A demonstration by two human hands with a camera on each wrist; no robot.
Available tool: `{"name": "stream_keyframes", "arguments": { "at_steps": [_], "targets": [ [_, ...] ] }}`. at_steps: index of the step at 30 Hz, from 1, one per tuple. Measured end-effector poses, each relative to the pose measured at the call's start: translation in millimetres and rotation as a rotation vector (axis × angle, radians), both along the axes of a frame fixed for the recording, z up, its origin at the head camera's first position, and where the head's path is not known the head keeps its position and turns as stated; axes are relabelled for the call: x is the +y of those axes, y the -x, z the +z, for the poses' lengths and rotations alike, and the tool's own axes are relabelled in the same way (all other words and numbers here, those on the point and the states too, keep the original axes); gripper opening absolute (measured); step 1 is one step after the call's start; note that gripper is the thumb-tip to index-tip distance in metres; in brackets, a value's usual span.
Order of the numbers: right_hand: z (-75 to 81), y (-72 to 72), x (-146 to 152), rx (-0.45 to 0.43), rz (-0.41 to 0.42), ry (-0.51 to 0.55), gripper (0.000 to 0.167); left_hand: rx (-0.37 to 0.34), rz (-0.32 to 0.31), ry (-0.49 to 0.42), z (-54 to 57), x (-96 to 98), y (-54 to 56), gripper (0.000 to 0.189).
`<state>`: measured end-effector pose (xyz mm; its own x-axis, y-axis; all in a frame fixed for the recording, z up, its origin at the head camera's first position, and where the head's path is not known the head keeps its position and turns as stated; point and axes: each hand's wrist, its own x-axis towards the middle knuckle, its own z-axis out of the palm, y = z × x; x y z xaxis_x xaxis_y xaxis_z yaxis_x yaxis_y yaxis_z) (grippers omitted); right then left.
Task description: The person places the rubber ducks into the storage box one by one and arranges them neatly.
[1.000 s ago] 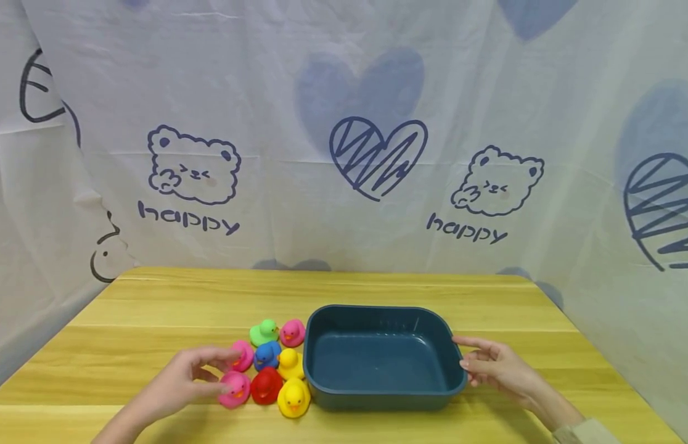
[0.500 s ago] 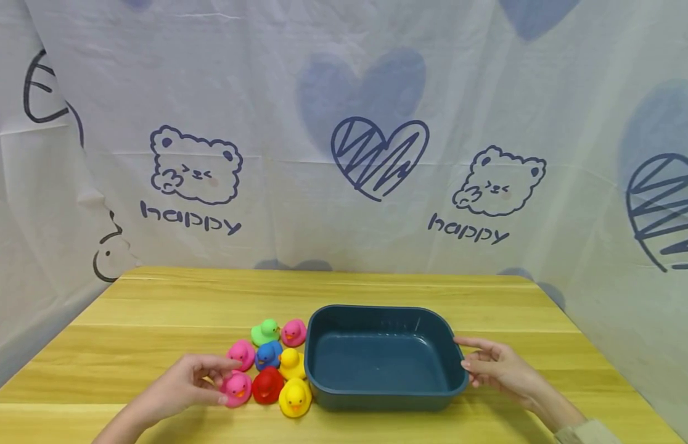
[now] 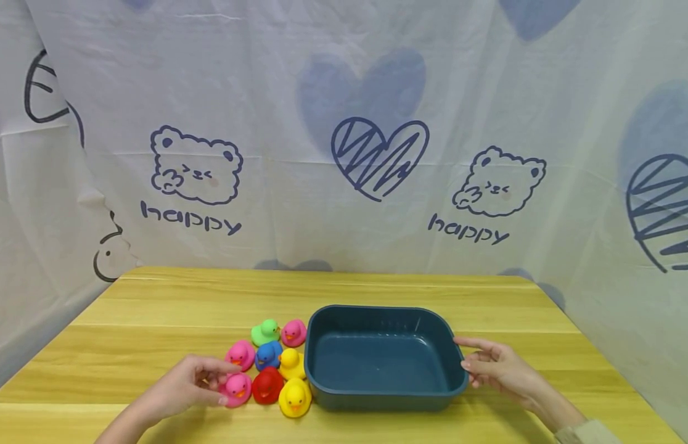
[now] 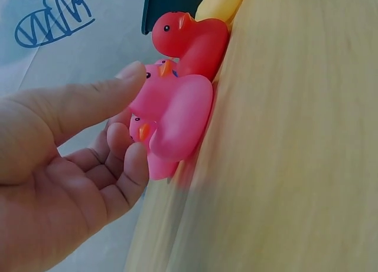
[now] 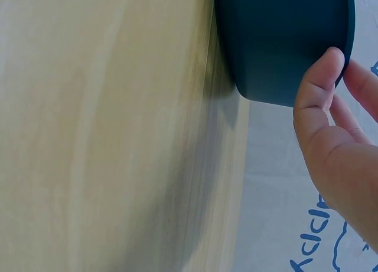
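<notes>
My left hand [image 3: 183, 385] is at the left end of a cluster of rubber ducks, its thumb and fingers spread beside the front pink duck [image 3: 237, 388]. In the left wrist view the thumb tip overlaps that duck's head; whether it touches is unclear. Another pink duck [image 3: 241, 354] sits just behind. A red duck [image 3: 267, 385], blue duck [image 3: 269, 354] and two yellow ducks [image 3: 294, 398] fill the middle, with a green duck [image 3: 264, 333] and third pink duck [image 3: 294, 333] at the back. My right hand [image 3: 505, 373] rests its fingertips against the dark teal basin's [image 3: 388, 402] right end.
Nothing lies inside the basin, which stands on the wooden table [image 3: 172, 302] directly right of the ducks. A white cloth [image 3: 288, 203] printed with bears and hearts hangs behind the table and along both sides.
My left hand has come down slightly toward the viewer, its thumb lower beside the front pink duck. The right hand and the basin stay in place.
</notes>
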<state>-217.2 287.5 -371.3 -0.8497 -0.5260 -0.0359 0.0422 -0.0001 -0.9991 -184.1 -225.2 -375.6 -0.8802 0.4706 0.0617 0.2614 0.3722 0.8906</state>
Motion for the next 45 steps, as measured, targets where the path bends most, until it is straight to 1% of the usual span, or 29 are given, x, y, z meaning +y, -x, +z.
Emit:
{"name": "stream_keyframes", "arguments": {
  "at_steps": [9, 14, 22, 27, 33, 35, 40, 42, 45],
  "targets": [
    [0.4, -1.0, 0.0, -0.017, -0.002, 0.003, 0.048, -0.043, 0.013, 0.006, -4.5, -1.0, 3.9, 0.045],
    [0.0, -1.0, 0.2, -0.024, 0.005, 0.019, 0.046, -0.034, 0.023, 0.022, -6.8, -1.0, 4.6, 0.044],
    [0.6, -0.5, 0.4, -0.024, 0.01, 0.011, 0.046, -0.028, 0.042, 0.043, -5.7, 0.7, 4.7, 0.042],
    [0.3, -0.1, 0.8, -0.026, 0.017, 0.014, 0.046, -0.009, 0.046, 0.053, -6.3, 1.2, 5.1, 0.038],
    [0.0, -0.1, 1.1, -0.031, 0.027, 0.029, 0.044, 0.036, 0.04, 0.065, -6.9, -1.6, 5.2, 0.033],
    [0.1, -0.2, 1.2, -0.029, 0.034, 0.037, 0.043, 0.063, 0.034, 0.066, -6.2, -3.4, 4.8, 0.032],
    [0.7, -0.8, 1.3, -0.029, 0.043, 0.047, 0.043, 0.172, 0.025, 0.071, -3.3, -6.9, 2.9, 0.03],
    [0.8, -1.0, 1.2, -0.032, 0.043, 0.047, 0.044, 0.197, 0.03, 0.074, -1.6, -7.1, 2.5, 0.029],
    [0.4, -0.7, 1.1, -0.032, 0.048, 0.052, 0.043, 0.215, 0.032, 0.066, 1.2, -6.8, 2.5, 0.027]
  ]
}}
